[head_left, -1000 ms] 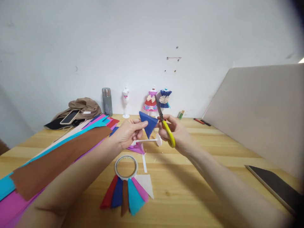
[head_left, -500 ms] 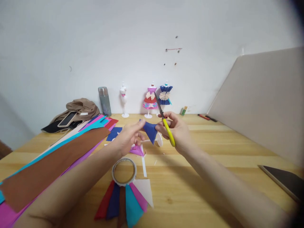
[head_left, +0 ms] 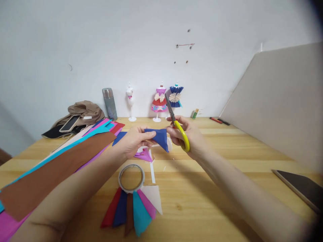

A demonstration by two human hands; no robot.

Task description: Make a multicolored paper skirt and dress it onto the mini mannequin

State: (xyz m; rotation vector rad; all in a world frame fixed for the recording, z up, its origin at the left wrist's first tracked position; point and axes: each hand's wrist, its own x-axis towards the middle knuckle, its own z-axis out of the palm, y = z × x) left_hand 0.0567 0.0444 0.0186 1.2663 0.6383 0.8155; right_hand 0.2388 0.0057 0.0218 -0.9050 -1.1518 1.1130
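Observation:
My left hand [head_left: 133, 143] pinches a small piece of blue crepe paper [head_left: 160, 138] between thumb and fingers. My right hand [head_left: 190, 134] is wrapped round yellow-handled scissors [head_left: 186, 143], whose dark blades point up and away. Its thumb and fingertip meet the paper's right edge. Beneath and behind the paper lies a small white stand [head_left: 170, 144] on its side, partly hidden by my left hand. Pink paper [head_left: 143, 155] is next to it. Nearer me sits a tape roll [head_left: 120, 183] with several coloured paper strips [head_left: 142, 211] fanned out from it.
Long crepe paper sheets [head_left: 63, 168] cover the left side. Behind them are a cap, a phone [head_left: 70, 123] and a flask [head_left: 110, 106]. By the wall stand a bare mini mannequin [head_left: 130, 101] and two dressed ones [head_left: 159, 101]. A dark tablet-like object [head_left: 300, 188] lies right.
My left thumb now lies farther over the blue paper, which has turned and stretches more sideways between my hands. The scissors stay in my right hand. The view has tilted slightly.

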